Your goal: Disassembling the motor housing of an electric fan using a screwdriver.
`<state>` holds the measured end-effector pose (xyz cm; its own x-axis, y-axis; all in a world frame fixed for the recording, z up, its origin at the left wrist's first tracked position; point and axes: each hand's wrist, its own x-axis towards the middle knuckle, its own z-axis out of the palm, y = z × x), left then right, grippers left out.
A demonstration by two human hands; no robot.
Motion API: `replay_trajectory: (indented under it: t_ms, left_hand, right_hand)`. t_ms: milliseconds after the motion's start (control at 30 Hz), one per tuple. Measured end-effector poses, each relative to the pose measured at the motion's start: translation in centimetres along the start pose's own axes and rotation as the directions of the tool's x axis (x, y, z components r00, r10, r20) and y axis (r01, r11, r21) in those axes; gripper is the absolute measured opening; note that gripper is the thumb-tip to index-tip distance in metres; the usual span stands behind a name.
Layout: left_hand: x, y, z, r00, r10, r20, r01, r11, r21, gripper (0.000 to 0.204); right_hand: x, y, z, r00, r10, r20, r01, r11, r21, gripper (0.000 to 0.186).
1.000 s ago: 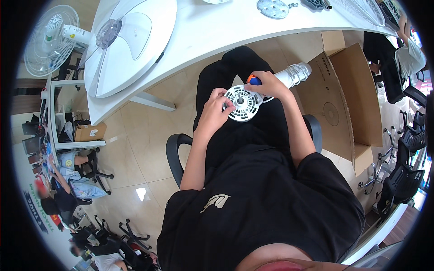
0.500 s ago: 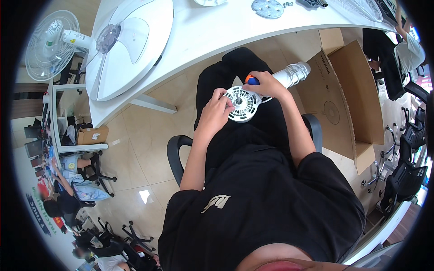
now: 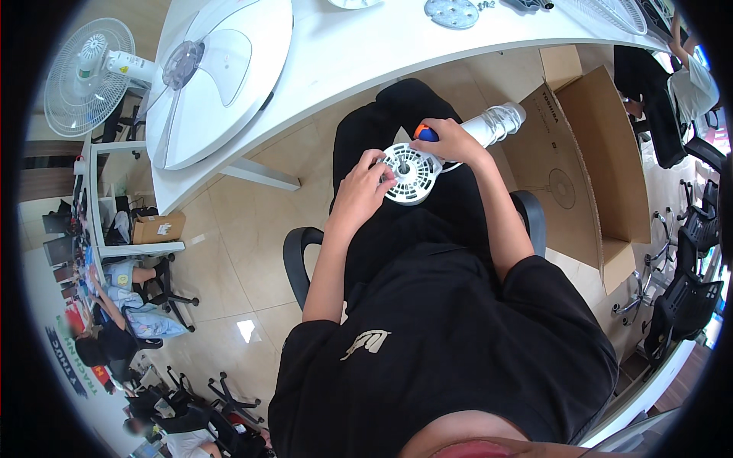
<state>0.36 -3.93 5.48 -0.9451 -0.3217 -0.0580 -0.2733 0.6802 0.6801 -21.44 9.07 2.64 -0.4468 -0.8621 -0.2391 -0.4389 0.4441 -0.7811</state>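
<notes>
A white fan motor housing (image 3: 413, 182) with a slotted round face and a metal shaft at its centre rests on my lap, face up. My left hand (image 3: 360, 188) grips its left edge, with the fingers bent over the rim and onto the face. In my right hand (image 3: 453, 142) is a screwdriver (image 3: 425, 133) with an orange-and-blue handle; its shaft is hidden. That hand sits against the housing's upper right side. A white fan neck (image 3: 481, 130), wound with a pale cord (image 3: 504, 122), extends from the housing toward the right, under my right hand.
On the white table (image 3: 343, 69) ahead lie a large white fan base (image 3: 259, 99) with a clear blade on it, and a round grey plate (image 3: 451, 13). An open cardboard box (image 3: 561, 179) stands to my right. Another fan (image 3: 90, 76) and several people appear farther off.
</notes>
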Motion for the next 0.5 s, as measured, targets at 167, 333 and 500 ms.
replay_trajectory:
  t_ms: [167,333,500]
  left_hand:
    - [0.5,0.3,-0.1,0.998,-0.045,0.036,0.045,0.999,0.023,0.016]
    - [0.1,-0.1,0.9,0.998,-0.053,-0.036,0.052,0.998,-0.018,0.017]
    - [0.0,0.6,1.4,0.992,-0.085,-0.09,0.081,0.996,-0.046,0.016]
  right_hand:
    - [0.1,0.2,0.2,1.0,-0.005,-0.008,0.005,1.0,-0.007,0.056]
    - [0.0,0.2,0.2,1.0,-0.006,-0.012,0.007,1.0,0.013,0.054]
    - [-0.2,0.1,0.1,1.0,0.011,-0.012,-0.011,1.0,0.004,0.053]
